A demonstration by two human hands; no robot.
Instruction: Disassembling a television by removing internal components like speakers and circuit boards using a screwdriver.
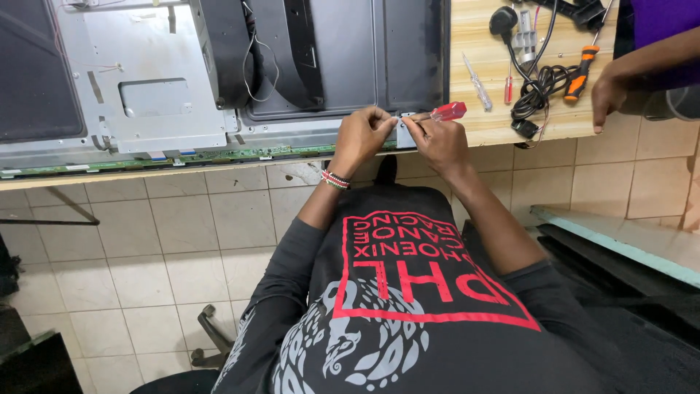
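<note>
A large flat-panel television with its dark back cover off, bare grey metal chassis showing (146,80), lay face down across the pale wooden workbench (485,120), filling the view from nine to twelve o'clock. Along its near edge ran a thin green circuit strip (219,154). At the middle of that edge the person's two hands had come together, almost touching. The left hand (359,138) pinched something small at the panel's rim with thumb and forefinger; what it gripped was too small to tell. The right hand (437,140), just at three o'clock of it, was closed around a screwdriver with a clear red plastic handle (446,111), its tip aimed at the same spot on the rim. Out at two o'clock on the bench lay a coiled black power cable (536,84), an orange-handled screwdriver (580,73) and a slim clear-handled tester screwdriver (477,82). Another person's hand (607,98) rested on the bench edge there.
</note>
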